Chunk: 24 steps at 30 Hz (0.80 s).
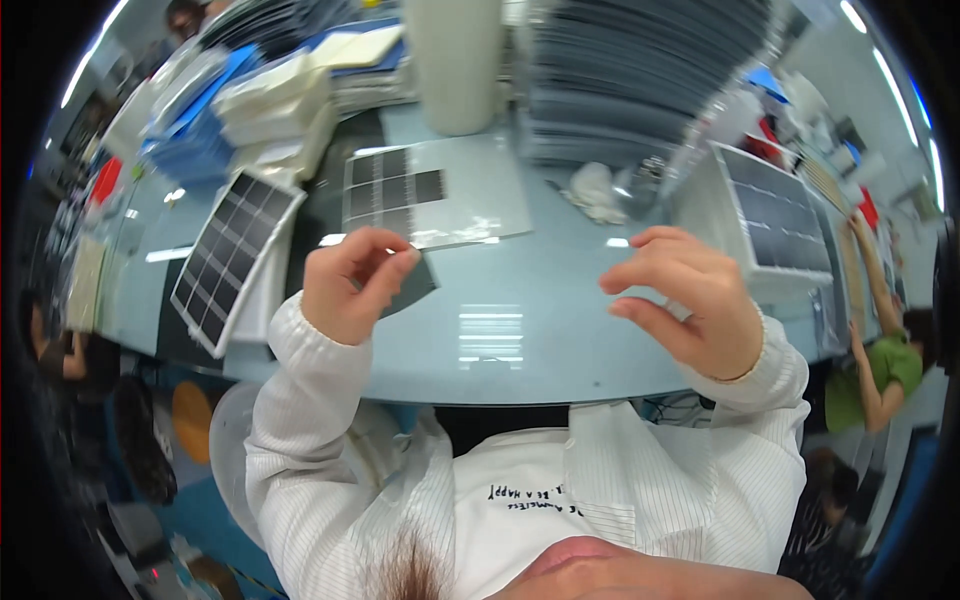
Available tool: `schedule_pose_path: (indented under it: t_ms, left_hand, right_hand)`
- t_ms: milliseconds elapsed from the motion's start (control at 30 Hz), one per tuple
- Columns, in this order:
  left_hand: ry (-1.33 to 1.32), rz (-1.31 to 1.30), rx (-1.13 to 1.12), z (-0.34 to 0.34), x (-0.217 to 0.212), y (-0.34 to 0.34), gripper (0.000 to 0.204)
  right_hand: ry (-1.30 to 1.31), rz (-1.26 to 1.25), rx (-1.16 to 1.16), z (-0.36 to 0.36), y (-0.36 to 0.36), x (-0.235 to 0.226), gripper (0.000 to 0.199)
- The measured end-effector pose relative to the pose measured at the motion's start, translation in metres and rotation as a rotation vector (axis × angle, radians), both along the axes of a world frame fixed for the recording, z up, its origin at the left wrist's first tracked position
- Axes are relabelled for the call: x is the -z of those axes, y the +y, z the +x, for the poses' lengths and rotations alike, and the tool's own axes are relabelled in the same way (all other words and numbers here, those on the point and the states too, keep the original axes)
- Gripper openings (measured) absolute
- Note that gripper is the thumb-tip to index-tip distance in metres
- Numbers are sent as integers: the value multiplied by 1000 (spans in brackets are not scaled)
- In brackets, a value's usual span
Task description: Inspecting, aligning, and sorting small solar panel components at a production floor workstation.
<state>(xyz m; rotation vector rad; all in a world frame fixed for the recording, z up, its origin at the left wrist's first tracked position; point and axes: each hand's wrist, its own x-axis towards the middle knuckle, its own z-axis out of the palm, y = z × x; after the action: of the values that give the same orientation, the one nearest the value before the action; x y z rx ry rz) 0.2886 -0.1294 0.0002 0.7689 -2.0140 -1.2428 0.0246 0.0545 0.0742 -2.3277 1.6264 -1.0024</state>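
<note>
Over the left part of the table, my left hand (350,285) has its thumb and index fingertip pinched together. What they hold, if anything, is too small to tell. Just beside those fingertips shows a flat dark piece (418,290), partly hidden by the hand. Beyond it lies a white panel (480,185) whose left part carries dark squares (380,190) in a grid, its right part bare white. My right hand (685,295) hovers over the right part of the table, fingers bent and thumb apart, with nothing visible in it.
A white-edged panel of dark squares (235,255) leans at the left; another (775,215) tops a white stack at right. Behind stand a pale cylinder (455,70), a tall stack of dark sheets (640,85) and bundled white pads (270,105). Crumpled white material (597,193) lies near the dark stack.
</note>
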Motion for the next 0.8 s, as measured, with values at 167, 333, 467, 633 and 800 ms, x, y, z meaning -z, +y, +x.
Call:
schedule_pose_path:
  t_ms: [167, 333, 467, 633, 800]
  left_hand:
    - [-73, -130, 279, -97, -4, 31, 8]
    - [33, -195, 546, -191, -10, 73, 12]
    - [239, -468, 623, -248, -2, 102, 27]
    - [290, -653, 494, -284, 18, 122, 46]
    - [258, -762, 414, -284, 21, 131, 45]
  right_hand:
    - [208, -95, 381, -84, 50, -31, 12]
    - [267, -27, 321, -203, 42, -29, 14]
    - [230, -17, 142, -229, 8, -3, 13]
    - [-14, -85, -86, -230, -24, 27, 8]
    - [-227, -56, -113, -231, -21, 39, 20]
